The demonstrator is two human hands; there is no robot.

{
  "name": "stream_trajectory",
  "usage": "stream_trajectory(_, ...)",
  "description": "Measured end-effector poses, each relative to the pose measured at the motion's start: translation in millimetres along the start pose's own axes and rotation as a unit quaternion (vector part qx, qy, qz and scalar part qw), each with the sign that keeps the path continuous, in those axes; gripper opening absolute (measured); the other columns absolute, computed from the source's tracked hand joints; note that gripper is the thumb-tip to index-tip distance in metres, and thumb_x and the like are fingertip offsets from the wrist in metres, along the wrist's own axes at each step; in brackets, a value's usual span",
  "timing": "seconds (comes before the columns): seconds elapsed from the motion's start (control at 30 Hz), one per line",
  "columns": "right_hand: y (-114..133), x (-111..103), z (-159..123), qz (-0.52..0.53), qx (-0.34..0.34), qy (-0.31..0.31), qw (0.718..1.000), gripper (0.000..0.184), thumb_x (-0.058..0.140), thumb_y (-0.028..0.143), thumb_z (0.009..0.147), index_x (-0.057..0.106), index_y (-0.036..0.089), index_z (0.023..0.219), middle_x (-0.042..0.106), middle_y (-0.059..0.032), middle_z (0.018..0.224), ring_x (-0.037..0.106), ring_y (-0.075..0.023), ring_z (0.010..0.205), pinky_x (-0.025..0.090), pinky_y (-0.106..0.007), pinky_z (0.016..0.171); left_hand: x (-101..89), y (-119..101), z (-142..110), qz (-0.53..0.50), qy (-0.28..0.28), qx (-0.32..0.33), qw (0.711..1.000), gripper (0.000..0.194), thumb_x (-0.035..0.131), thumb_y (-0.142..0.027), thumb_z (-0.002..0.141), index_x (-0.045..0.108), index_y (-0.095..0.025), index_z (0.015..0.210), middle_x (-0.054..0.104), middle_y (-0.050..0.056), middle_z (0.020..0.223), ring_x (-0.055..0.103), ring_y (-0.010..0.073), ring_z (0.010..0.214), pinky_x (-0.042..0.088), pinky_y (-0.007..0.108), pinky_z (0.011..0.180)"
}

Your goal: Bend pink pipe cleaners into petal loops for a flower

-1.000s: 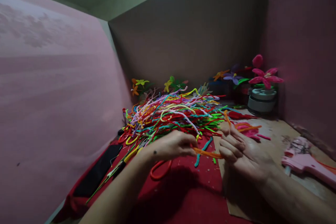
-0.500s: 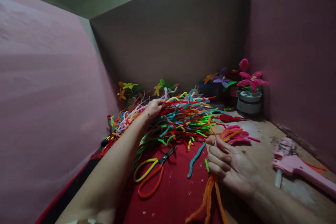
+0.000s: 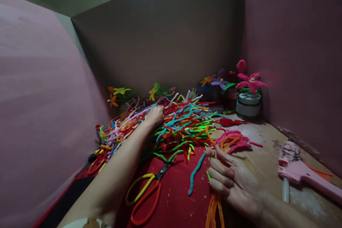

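My left hand (image 3: 155, 115) reaches into a heap of many-coloured pipe cleaners (image 3: 184, 121). Its fingers are curled down among the stems, and whatever lies between them is hidden. On the right, my right hand (image 3: 227, 176) is closed round several orange pipe cleaners (image 3: 213, 211), whose ends hang below the fist while others stick out above it. Behind that hand lies a bundle of pink pipe cleaners (image 3: 247, 145). A short teal pipe cleaner (image 3: 196, 174) rests on the red cloth (image 3: 179, 199) beside it. Scissors (image 3: 160, 175) with one yellow and one red handle loop lie between my arms.
A pink glue gun (image 3: 301, 171) lies on the wooden table (image 3: 264, 171) at right. Behind it stands a grey pot (image 3: 248, 105) with a pink pipe-cleaner flower (image 3: 251, 82). More finished flowers (image 3: 121, 91) line the back wall. Pink walls close in both sides.
The view has shifted slightly, moving the scene left and down. My left hand's fingers now sit lower among the stems. The orange strands below my right hand hang closer together.
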State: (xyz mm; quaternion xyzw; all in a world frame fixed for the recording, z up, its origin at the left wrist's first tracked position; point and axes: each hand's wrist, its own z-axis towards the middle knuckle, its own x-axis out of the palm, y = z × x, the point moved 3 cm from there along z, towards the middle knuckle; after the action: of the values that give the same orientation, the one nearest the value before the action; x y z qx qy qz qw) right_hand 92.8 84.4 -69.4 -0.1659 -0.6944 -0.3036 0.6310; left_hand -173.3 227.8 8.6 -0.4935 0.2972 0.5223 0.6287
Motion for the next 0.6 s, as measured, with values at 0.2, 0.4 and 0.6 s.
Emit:
stream_trajectory(0.2, -1, 1, 0, 0.007, -0.004, -0.011, 1.0, 0.037, 0.033, 0.032, 0.091, 0.058, 0.009, 0.077, 0.017, 0.0094, 0.04, 0.012, -0.0035, 0.034, 0.011, -0.019, 0.034, -43.8, -15, -17, -0.018, 0.112, 0.04, 0.993, 0.035, 0.06, -0.038, 0.064, 0.065, -0.018, 0.092, 0.066, 0.002, 0.077, 0.059, 0.0185, 0.07, 0.043, 0.025, 0.062)
stream_trajectory(0.4, 1, 1, 2, 0.004, -0.015, -0.035, 0.999, 0.046, 0.024, 0.032, 0.093, 0.058, 0.008, 0.074, 0.015, 0.0093, 0.04, 0.009, -0.0033, 0.033, 0.009, -0.019, 0.034, -71.6, -55, -68, -0.096, -0.105, 0.134, 0.981, 0.03, 0.054, -0.038, 0.074, 0.063, -0.015, 0.092, 0.065, 0.006, 0.089, 0.058, 0.0169, 0.081, 0.044, 0.027, 0.073)
stream_trajectory(0.6, 3, 2, 3, 0.003, -0.014, -0.05, 0.999, 0.048, 0.024, 0.032, 0.093, 0.059, 0.008, 0.072, 0.014, 0.0092, 0.04, 0.01, -0.0032, 0.033, 0.008, -0.019, 0.034, -18.7, -70, -82, 0.014, 0.053, 0.25, 0.967, 0.024, 0.044, -0.019, 0.081, 0.068, -0.017, 0.085, 0.066, 0.007, 0.087, 0.058, 0.0181, 0.082, 0.043, 0.029, 0.076)
